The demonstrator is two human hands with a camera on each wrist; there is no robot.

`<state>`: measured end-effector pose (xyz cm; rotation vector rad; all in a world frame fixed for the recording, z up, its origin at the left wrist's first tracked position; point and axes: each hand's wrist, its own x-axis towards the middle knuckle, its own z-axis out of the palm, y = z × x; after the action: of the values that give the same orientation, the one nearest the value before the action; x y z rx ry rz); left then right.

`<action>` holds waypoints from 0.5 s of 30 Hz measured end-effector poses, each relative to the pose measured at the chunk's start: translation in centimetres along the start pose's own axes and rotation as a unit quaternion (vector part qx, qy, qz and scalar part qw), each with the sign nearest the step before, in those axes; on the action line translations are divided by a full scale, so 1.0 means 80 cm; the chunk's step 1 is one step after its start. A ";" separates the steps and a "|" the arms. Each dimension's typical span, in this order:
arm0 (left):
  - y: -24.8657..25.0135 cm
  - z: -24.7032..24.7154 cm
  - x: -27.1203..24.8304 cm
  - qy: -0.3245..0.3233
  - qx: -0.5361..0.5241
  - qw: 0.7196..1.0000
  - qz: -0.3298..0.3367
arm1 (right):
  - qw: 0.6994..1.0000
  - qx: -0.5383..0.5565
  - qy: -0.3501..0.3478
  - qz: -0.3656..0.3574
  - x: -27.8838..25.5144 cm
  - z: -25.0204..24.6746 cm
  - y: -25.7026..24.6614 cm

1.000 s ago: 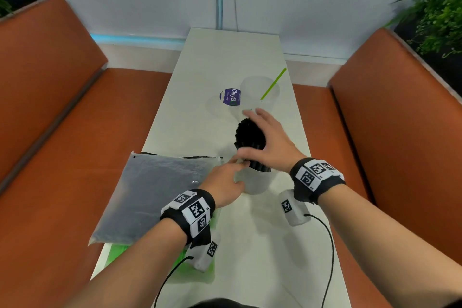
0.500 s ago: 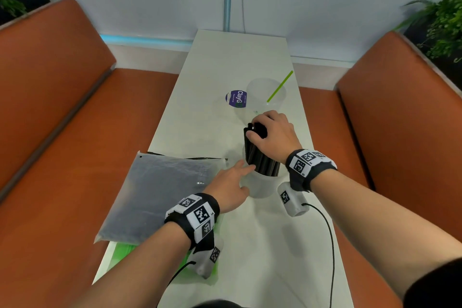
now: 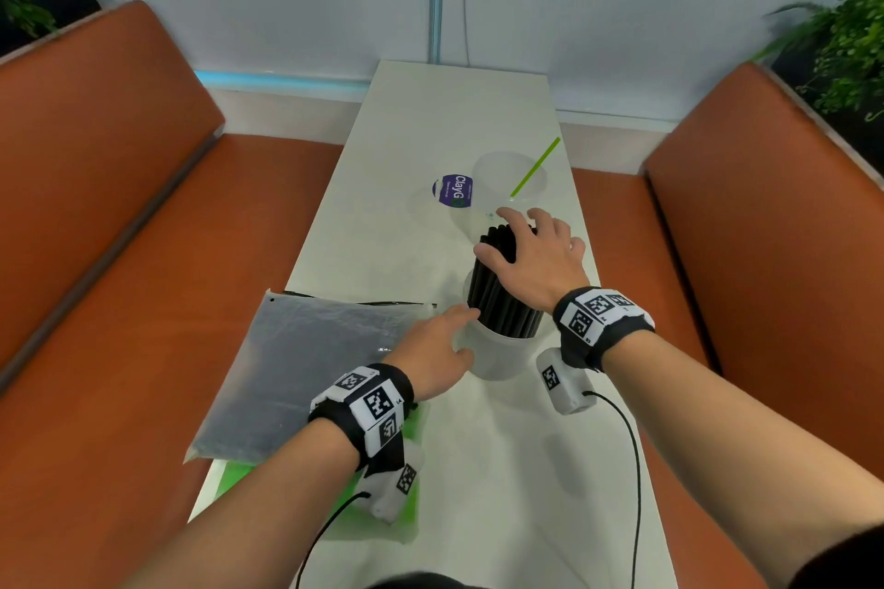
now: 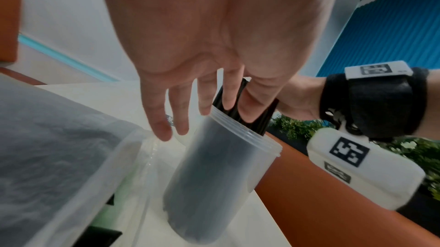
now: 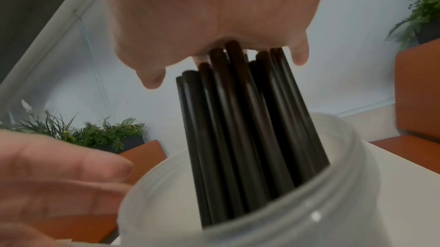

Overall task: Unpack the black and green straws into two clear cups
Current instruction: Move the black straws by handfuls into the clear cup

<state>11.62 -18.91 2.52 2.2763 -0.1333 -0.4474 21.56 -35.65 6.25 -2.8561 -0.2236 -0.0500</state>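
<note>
A clear cup (image 3: 502, 356) stands mid-table, packed with black straws (image 3: 502, 301) that stick up above its rim. My right hand (image 3: 514, 237) lies over the straw tops; in the right wrist view the palm (image 5: 214, 15) presses on the straws (image 5: 238, 128) with fingers loosely spread. My left hand (image 3: 459, 332) is beside the cup, its straight fingers (image 4: 190, 100) touching the rim of the cup (image 4: 221, 175). Farther back a second clear cup (image 3: 509, 187) holds one green straw (image 3: 535, 167).
A flat plastic bag (image 3: 306, 368) of black straws lies left of the cup, over a green straw pack (image 3: 239, 478). A purple-labelled lid (image 3: 454, 190) sits beside the far cup. Orange benches (image 3: 119, 230) flank the narrow white table (image 3: 502, 493).
My right hand has loosened from gripping the side of the straw bundle and now lies on its top. The left hand stays at the cup's rim.
</note>
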 end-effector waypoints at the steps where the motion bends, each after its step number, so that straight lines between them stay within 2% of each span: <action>1: -0.002 -0.004 -0.001 0.021 -0.031 0.999 -0.009 | 1.000 0.006 0.000 0.004 -0.001 -0.005 -0.002; 3: -0.009 -0.016 -0.001 0.074 -0.091 0.993 -0.027 | 0.999 0.025 0.034 0.008 -0.004 -0.017 -0.008; 6: -0.025 -0.030 -0.003 0.142 -0.077 0.985 -0.057 | 0.982 0.129 0.137 -0.020 -0.010 -0.033 -0.022; 7: -0.029 -0.031 -0.006 0.144 -0.052 0.986 -0.071 | 0.970 0.176 0.163 -0.041 -0.012 -0.036 -0.028; 9: -0.036 -0.026 -0.013 0.106 0.021 0.989 -0.101 | 0.949 0.237 0.189 -0.088 -0.021 -0.038 -0.046; 12: -0.047 -0.011 -0.023 0.059 0.080 0.986 -0.134 | 0.925 0.302 0.191 -0.133 -0.041 -0.030 -0.078; 15: -0.061 -0.015 -0.030 0.103 0.040 0.982 -0.156 | 0.919 0.349 0.131 -0.130 -0.059 -0.010 -0.099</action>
<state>9.56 -14.21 0.36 2.4154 0.3192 -0.3669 15.63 -29.07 8.89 -2.0665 -0.4568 -0.3312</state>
